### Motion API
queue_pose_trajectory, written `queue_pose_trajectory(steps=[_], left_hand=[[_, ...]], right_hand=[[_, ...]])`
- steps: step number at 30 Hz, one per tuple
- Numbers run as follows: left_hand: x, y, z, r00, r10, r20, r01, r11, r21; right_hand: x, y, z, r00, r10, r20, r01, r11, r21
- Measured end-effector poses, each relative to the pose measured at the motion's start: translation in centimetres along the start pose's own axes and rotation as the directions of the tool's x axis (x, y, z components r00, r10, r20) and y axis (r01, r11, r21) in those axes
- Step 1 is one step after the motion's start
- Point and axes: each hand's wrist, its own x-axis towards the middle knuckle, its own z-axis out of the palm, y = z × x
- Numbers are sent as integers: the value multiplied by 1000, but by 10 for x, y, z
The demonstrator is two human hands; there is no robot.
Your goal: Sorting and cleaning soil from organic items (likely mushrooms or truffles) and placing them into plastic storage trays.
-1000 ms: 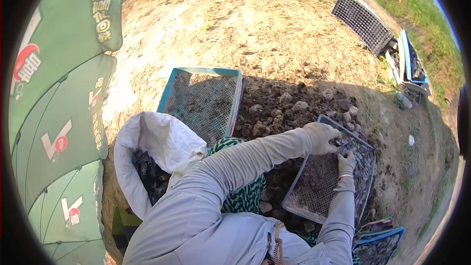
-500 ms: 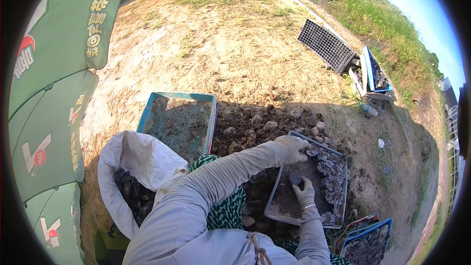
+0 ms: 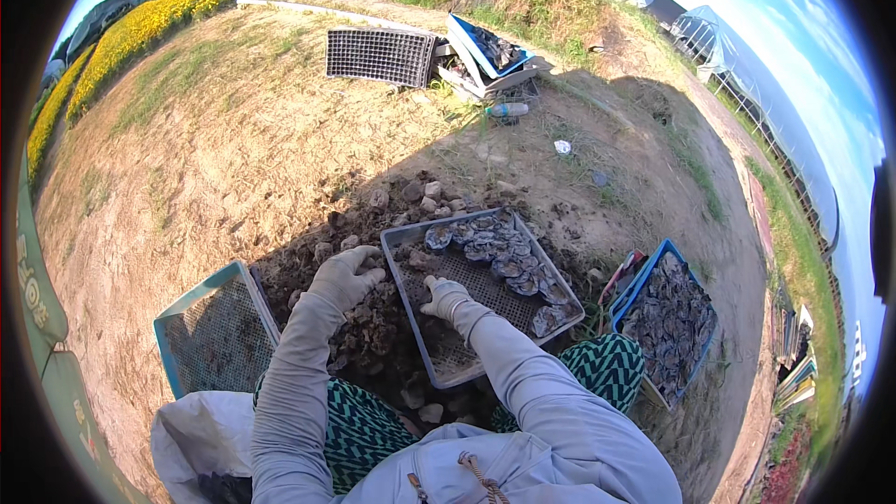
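Observation:
A shallow grey mesh-bottomed tray (image 3: 425,355) lies tilted across the ground before my knees. Rows of small dark, round, crumpled cup-like pieces (image 3: 509,261) fill its far and right sides. Over the tray's left part is my right hand (image 3: 448,301), gloved, thumb and forefinger apart, with nothing visible between them. A brown clod (image 3: 425,261) lies just beyond its fingertips. My left hand (image 3: 345,280), also gloved, is spread above the heap of dark soil clods (image 3: 369,327), beside the tray's left rim. What lies under its palm is hidden.
A teal-rimmed mesh tray (image 3: 168,345) stands left, near a white sack (image 3: 205,434). To the right, a blue tray (image 3: 667,317) holds more dark pieces. Farther off are a black cell tray (image 3: 378,56), a stacked blue tray (image 3: 467,42) and a plastic bottle (image 3: 507,110).
The view has swung to the right. My left hand has moved from the tray's far rim to the soil heap. The dark round piece no longer shows in my right hand.

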Motion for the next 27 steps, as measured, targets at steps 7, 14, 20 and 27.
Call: queue_pose_trajectory(steps=[7, 14, 20, 27], left_hand=[[-11, 7, -14, 996, 20, -89, -27, 997, -77], [8, -10, -30, 987, 15, -157, -38, 989, -142], [11, -26, -51, 966, -138, -217, 47, 925, -376], [13, -31, -63, 935, -181, -305, -26, 822, -569]], right_hand=[[12, 17, 7, 979, 189, -72, -98, 753, 650], [59, -53, -55, 991, 3, -136, 135, -114, 984], [95, -136, -60, 973, -114, -200, 166, -250, 954], [143, -159, -52, 942, -204, -267, 259, -67, 964]])
